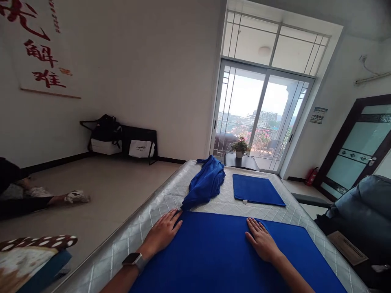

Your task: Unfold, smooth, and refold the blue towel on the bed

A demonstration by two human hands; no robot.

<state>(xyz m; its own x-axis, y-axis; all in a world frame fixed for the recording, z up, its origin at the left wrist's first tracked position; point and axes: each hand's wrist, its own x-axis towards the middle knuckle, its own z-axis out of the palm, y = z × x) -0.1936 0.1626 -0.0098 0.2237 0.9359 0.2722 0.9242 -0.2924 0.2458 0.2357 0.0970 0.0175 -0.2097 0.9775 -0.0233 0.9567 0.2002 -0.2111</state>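
A large blue cloth lies spread flat over the near part of the table, which has a silvery quilted cover. At the cloth's far left corner rests my left hand, palm down with fingers stretched out and a smartwatch on the wrist. My right hand lies flat on the cloth near its far edge, fingers extended. Beyond my left hand is a crumpled blue cloth. A smaller blue rectangle of folded cloth, with a white tag at its near edge, lies farther right.
A potted plant stands on a dark small table before the sliding glass door. On the left floor are a person's legs and shoes. A dark sofa stands at right, a black backpack by the wall.
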